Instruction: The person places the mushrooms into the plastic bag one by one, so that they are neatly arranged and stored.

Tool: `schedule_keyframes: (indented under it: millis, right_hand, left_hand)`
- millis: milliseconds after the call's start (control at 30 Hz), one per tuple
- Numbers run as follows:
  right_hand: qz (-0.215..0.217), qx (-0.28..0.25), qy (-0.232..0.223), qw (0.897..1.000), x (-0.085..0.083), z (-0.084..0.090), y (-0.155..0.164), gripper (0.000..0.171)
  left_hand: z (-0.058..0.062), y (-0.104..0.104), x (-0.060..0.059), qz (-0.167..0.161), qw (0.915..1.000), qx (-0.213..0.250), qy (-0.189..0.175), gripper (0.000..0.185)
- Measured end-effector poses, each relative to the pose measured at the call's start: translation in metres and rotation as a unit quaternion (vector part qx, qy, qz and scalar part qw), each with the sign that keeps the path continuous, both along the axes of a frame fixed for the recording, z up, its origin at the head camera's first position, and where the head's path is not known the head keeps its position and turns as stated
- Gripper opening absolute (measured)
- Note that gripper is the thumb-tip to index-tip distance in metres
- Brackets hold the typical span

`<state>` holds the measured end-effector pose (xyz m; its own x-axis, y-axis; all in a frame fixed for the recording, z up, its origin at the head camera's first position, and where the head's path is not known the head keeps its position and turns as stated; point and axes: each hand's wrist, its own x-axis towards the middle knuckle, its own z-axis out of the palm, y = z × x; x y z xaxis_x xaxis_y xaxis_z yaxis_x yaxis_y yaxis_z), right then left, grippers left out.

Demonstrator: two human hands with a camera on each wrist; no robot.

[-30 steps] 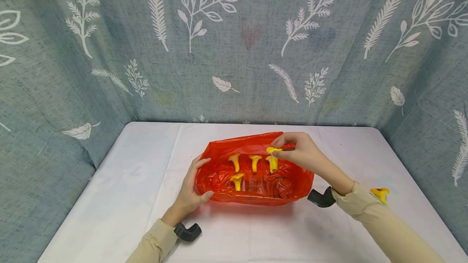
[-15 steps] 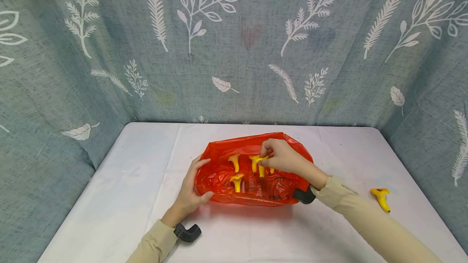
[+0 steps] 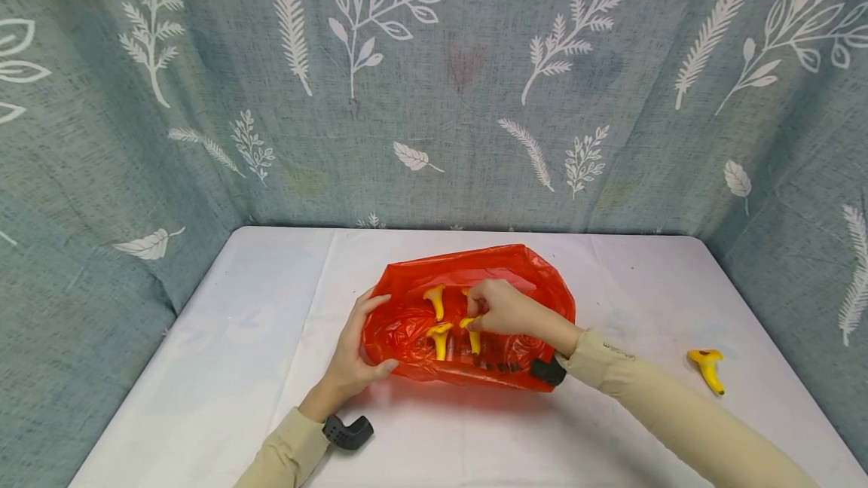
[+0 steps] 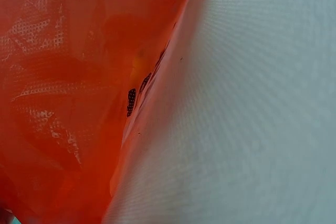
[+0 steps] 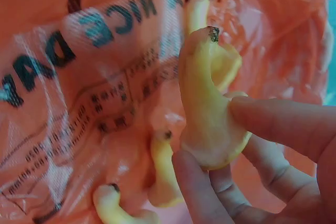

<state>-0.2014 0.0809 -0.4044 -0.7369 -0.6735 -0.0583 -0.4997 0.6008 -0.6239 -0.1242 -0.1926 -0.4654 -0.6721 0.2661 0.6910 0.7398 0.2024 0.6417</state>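
Note:
A red plastic bag point(image 3: 407, 266) lies on the white table with its mouth spread wide. At its left end my left hand point(image 3: 353, 349) holds the rim, the thumb at the front edge and the fingers farther back. Over the inside of the bag, my right hand point(image 3: 511, 311) pinches a yellow chanterelle mushroom point(image 5: 202, 103) by its cap, stem end up in the right wrist view. Inside lie a back-left mushroom point(image 3: 435, 302) and a front-left mushroom point(image 3: 440, 341). My right hand partly covers another. Several show in the right wrist view, including a lower mushroom point(image 5: 164, 174).
One more yellow mushroom point(image 3: 707, 369) lies on the white table point(image 3: 631, 428) at the right, beyond my right sleeve point(image 3: 651, 386). A grey-blue leaf-patterned curtain point(image 3: 434, 96) encloses the back and sides. Black wrist cameras, such as the left one point(image 3: 349, 432), jut out beside both cuffs.
My right hand has moved left and toward the front with the mushroom, lower over the bag. The bag's right side has shifted inward slightly. My left hand has stayed put.

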Motion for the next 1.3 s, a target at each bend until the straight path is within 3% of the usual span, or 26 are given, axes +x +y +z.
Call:
schedule_keyframes:
  millis: [567, 1000, 1300]
  right_hand:
    - [-0.006, 0.07, -0.034, 0.997, 0.005, -0.015, -0.013, 0.03]
    - [-0.02, 0.086, -0.017, 0.996, 0.004, -0.014, -0.012, 0.022]
    - [-0.021, 0.082, -0.031, 0.996, 0.003, -0.004, -0.01, 0.016]
  left_hand:
    - [0.001, 0.0, 0.0, -0.006, 1.0, 0.005, -0.001, 0.077]
    - [0.0, 0.0, 0.0, -0.004, 1.0, 0.003, -0.001, 0.077]
    - [0.001, 0.002, -0.001, 0.004, 0.9998, 0.008, 0.018, 0.079]
